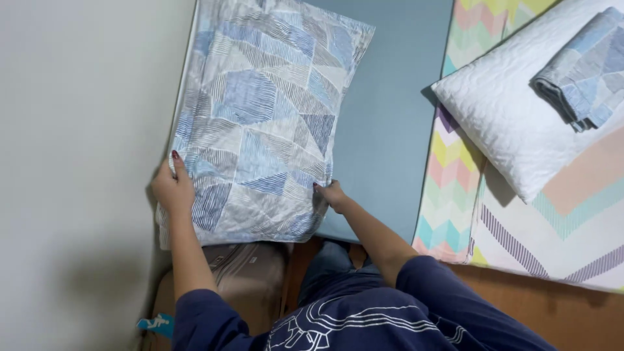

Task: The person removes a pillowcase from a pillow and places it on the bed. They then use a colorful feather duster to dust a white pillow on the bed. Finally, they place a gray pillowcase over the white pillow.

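Observation:
A pillow in a blue, grey and white geometric-print cover (pixel 263 117) lies against the wall on a grey-blue mattress (pixel 387 123). My left hand (pixel 172 188) grips the pillow's near left edge. At its near right corner, my right hand (pixel 331 194) pinches the cover. Both arms wear dark blue sleeves.
A white quilted pillow (pixel 513 123) rests on a chevron-patterned sheet (pixel 455 182) at right, with a folded blue-print cover (pixel 588 68) on top of it. The pale wall (pixel 78 149) runs along the left. A brown suitcase (pixel 250 279) stands below the pillow, on a wooden floor (pixel 552 312).

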